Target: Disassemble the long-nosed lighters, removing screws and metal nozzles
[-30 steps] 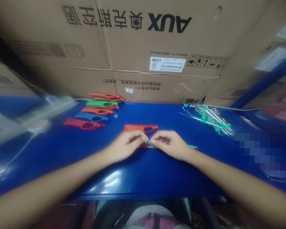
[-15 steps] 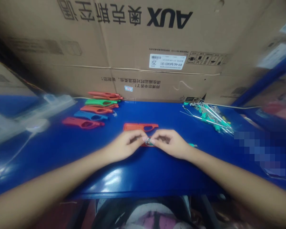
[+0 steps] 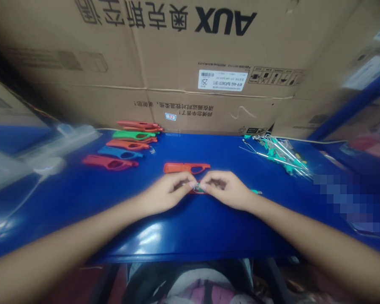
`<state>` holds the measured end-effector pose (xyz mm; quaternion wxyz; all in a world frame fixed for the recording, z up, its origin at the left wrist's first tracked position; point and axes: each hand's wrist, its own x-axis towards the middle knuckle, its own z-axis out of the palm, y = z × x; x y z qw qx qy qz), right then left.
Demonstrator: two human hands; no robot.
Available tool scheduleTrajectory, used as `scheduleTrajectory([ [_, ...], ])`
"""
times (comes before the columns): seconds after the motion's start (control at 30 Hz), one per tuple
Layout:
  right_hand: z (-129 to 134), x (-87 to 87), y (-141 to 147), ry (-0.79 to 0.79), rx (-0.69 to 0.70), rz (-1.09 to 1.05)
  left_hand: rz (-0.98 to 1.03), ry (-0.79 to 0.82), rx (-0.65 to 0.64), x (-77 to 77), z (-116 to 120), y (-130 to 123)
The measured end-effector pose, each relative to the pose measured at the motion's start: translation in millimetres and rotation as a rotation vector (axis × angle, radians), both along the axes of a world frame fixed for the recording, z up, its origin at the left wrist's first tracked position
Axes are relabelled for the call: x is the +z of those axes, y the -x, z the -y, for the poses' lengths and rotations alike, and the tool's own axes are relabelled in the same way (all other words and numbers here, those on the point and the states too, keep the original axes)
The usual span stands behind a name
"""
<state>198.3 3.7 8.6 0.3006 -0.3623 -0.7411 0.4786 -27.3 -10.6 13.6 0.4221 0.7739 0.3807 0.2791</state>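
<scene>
My left hand [image 3: 172, 190] and my right hand [image 3: 228, 189] meet at the middle of the blue table, thumbs and fingers pinched together. Between the fingertips is a small green part with wires [image 3: 197, 186], which both hands grip. It sits at a red lighter shell half [image 3: 199, 193], mostly covered by my hands. A green tip [image 3: 256, 192] sticks out past my right wrist; what it joins to is hidden. Just beyond my fingers lies an orange-red lighter shell half [image 3: 177, 168], with an oval trigger opening at its right end.
Several red, orange, green and blue lighter shells [image 3: 120, 153] lie in a row at the back left. A pile of green parts with metal rods and wires [image 3: 281, 156] is at the back right. Cardboard [image 3: 164, 55] stands behind the blue table [image 3: 190, 236]. A white cable [image 3: 28, 196] lies left.
Both hands hold nearly the same place and pinch. The wire loop at the fingertips looks slightly smaller, and the fingers have shifted only a little.
</scene>
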Motion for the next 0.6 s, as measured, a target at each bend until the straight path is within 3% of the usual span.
scheduleTrajectory([
  [0.6, 0.6, 0.1, 0.8, -0.018, -0.002, 0.034, -0.081, -0.025, -0.006, 0.3, 1.9, -2.0],
])
